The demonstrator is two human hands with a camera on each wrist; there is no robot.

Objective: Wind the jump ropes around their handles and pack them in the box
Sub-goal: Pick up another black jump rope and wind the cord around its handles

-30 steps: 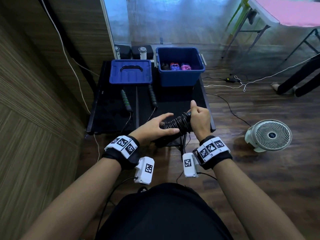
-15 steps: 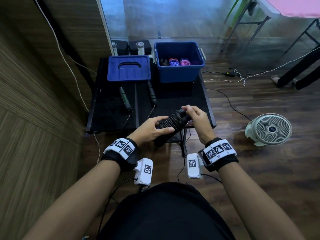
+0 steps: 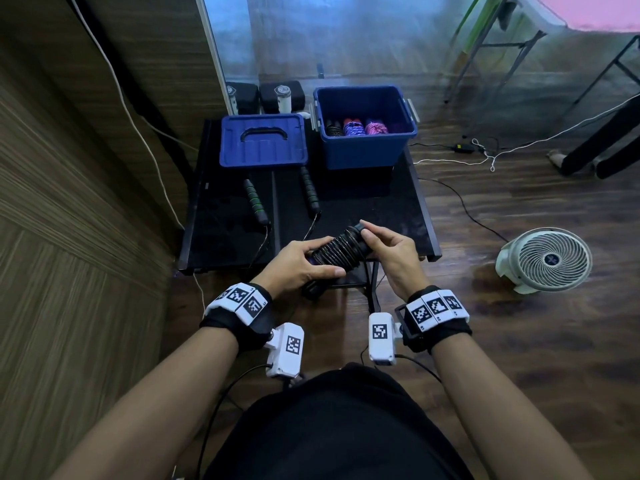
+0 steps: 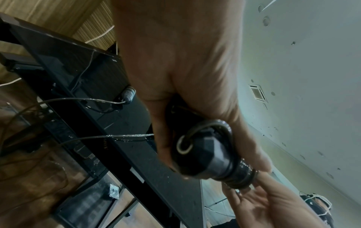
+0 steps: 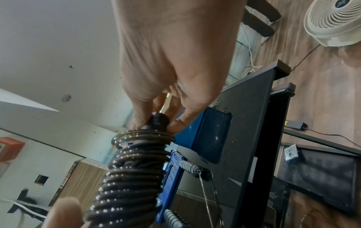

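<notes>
We are gripping the wound black jump rope (image 3: 341, 247) in our left hand (image 3: 300, 265) above the table's (image 3: 388, 209) near edge; our right hand (image 3: 389, 252) is pinching its far end.

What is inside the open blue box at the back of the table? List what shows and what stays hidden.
Inside the blue box, three wound rope bundles lie side by side: black, blue, pink. The front wall hides their lower parts and the floor.
</notes>
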